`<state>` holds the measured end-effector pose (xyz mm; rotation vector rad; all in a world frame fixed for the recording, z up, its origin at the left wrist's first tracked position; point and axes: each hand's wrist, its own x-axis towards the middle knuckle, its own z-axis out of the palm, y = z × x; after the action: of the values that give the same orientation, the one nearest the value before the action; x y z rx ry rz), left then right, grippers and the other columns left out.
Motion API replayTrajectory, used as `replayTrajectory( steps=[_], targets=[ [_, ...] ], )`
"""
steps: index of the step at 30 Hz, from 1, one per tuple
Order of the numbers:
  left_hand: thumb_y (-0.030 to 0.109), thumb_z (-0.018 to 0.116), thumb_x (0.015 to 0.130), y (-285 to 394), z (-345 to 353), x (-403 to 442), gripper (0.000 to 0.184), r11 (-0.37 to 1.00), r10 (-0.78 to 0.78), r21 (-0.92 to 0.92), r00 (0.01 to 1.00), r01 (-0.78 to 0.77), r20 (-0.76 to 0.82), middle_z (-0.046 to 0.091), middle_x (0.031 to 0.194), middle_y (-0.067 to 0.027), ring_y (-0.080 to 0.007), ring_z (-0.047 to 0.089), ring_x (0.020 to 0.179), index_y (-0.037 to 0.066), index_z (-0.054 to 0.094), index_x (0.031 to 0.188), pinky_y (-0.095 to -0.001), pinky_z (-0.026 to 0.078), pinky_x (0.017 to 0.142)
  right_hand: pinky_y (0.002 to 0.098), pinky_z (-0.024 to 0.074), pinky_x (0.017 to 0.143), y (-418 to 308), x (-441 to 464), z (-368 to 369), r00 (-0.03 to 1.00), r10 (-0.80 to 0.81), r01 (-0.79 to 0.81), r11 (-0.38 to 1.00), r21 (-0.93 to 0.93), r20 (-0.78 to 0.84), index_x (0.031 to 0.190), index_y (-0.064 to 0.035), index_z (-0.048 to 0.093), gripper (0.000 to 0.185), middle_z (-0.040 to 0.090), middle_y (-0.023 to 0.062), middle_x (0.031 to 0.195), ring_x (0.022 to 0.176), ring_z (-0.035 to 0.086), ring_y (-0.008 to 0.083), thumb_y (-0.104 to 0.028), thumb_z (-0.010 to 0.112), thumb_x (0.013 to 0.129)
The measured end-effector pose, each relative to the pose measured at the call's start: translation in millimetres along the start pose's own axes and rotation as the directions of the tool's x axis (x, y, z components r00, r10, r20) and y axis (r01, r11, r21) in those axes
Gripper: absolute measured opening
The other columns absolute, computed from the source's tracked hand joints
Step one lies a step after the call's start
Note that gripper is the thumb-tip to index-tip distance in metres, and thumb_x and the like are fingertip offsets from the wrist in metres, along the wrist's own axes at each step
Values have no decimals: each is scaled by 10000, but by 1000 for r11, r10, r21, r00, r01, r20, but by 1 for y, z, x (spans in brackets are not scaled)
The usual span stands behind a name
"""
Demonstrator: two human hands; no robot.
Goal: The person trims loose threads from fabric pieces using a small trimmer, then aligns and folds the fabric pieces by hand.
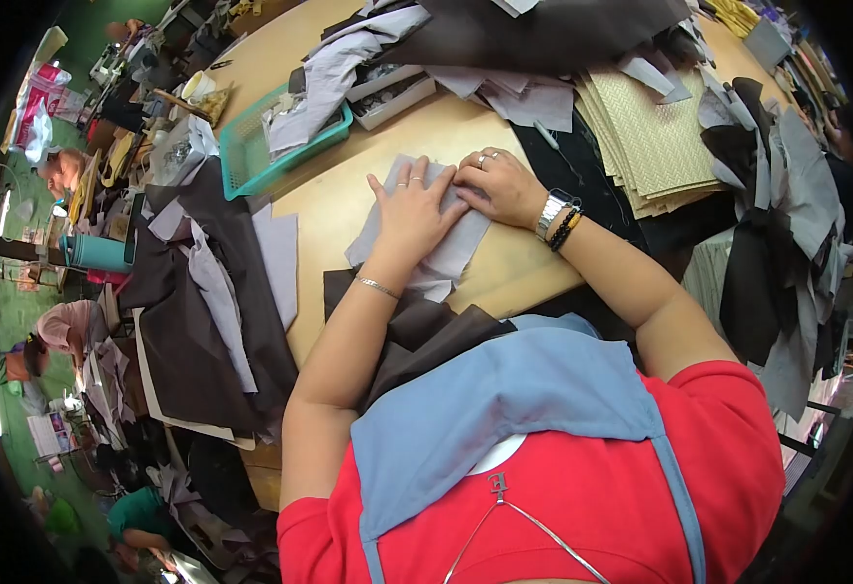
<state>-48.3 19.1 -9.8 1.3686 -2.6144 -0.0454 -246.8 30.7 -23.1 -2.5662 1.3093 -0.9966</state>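
A light grey piece of fabric (457,249) lies on the pale wooden table in front of me. My left hand (413,216) rests on it with the fingers spread, pressing it flat. Beside it, my right hand (504,187) has its fingers curled and pinched together at the fabric's upper right edge, the thumb pointing toward my left hand. The fingertips of the right hand partly hide the edge they hold. Dark brown fabric (436,331) lies bunched between the table edge and my blue apron (514,380).
A teal plastic basket (241,183) and a white tray (392,105) stand beyond my hands. Quilted cream sheets (650,136) are stacked at right, near a pen-like tool (547,134). Dark fabric (222,331) is piled at left; other people work farther left.
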Motion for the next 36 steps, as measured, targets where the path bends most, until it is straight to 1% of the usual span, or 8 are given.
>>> replayTrajectory(
  steps=[6, 9, 12, 13, 16, 19, 22, 36],
  targets=[
    [589, 526, 891, 1, -10, 6, 587, 999, 23, 30, 999, -25, 42, 484, 1404, -178, -367, 390, 1361, 269, 507, 1384, -806, 127, 1007, 416, 445, 913, 0, 0, 3, 1000, -10, 10, 1000, -20, -15, 937, -74, 630, 145, 631, 94, 993, 977, 592, 300, -196, 653, 861],
    [618, 548, 858, 1, -9, 8, 674, 996, 28, 77, 997, -34, 74, 473, 1407, -176, -366, 388, 1358, 245, 468, 1413, -806, 134, 1005, 416, 450, 905, 0, 0, 2, 1000, -9, 9, 999, -33, -10, 933, -74, 634, 138, 633, 97, 985, 964, 594, 304, -191, 651, 862],
    [654, 581, 809, 4, -7, 3, 788, 999, -21, 32, 997, 18, 80, 425, 1456, -167, -357, 373, 1376, 209, 424, 1439, -802, 139, 1008, 418, 454, 897, -1, 0, 0, 1000, 14, -14, 1000, -8, 8, 928, -74, 636, 135, 634, 99, 989, 956, 597, 308, -191, 651, 862],
    [653, 630, 769, 2, -8, 3, 859, 997, -65, -25, 986, 70, 151, 378, 1496, -162, -351, 357, 1393, 186, 397, 1452, -791, 141, 1021, 417, 458, 894, 0, 0, -1, 1000, 0, 0, 1000, 4, 21, 968, -76, 633, 160, 633, 103, 994, 957, 601, 308, -192, 652, 860],
    [586, 657, 792, -5, -17, -11, 799, 967, -76, -231, 987, 108, 142, 367, 1510, -157, -336, 344, 1407, 193, 411, 1443, -777, 145, 1035, 417, 456, 915, 1, -2, 0, 999, 44, -44, 999, 19, 8, 1033, -86, 630, 207, 641, 95, 1033, 995, 605, 294, -190, 656, 855],
    [525, 667, 819, -5, -20, -30, 735, 976, -73, -192, 984, 103, 160, 376, 1506, -157, -332, 355, 1401, 194, 430, 1430, -772, 152, 1039, 415, 452, 947, -1, -1, -2, 999, -39, 40, 999, 28, -37, 1098, -101, 627, 255, 650, 79, 1090, 1038, 605, 280, -180, 655, 857],
    [497, 653, 849, -2, -15, -41, 656, 994, -47, -95, 994, 56, 96, 390, 1500, -150, -327, 364, 1398, 190, 466, 1397, -774, 156, 1036, 412, 444, 974, 0, -1, 1, 998, -60, 60, 998, 30, 14, 1122, -109, 632, 264, 651, 66, 1141, 1067, 601, 271, -172, 648, 866],
    [461, 656, 867, -2, -8, -49, 570, 975, -105, -189, 991, 119, 85, 434, 1488, -97, -290, 345, 1418, 165, 531, 1338, -782, 131, 1031, 386, 455, 939, 2, 0, 1, 990, -118, 121, 992, -38, 79, 1119, -120, 650, 244, 649, 45, 1131, 1050, 597, 243, -153, 647, 876]
  ],
)
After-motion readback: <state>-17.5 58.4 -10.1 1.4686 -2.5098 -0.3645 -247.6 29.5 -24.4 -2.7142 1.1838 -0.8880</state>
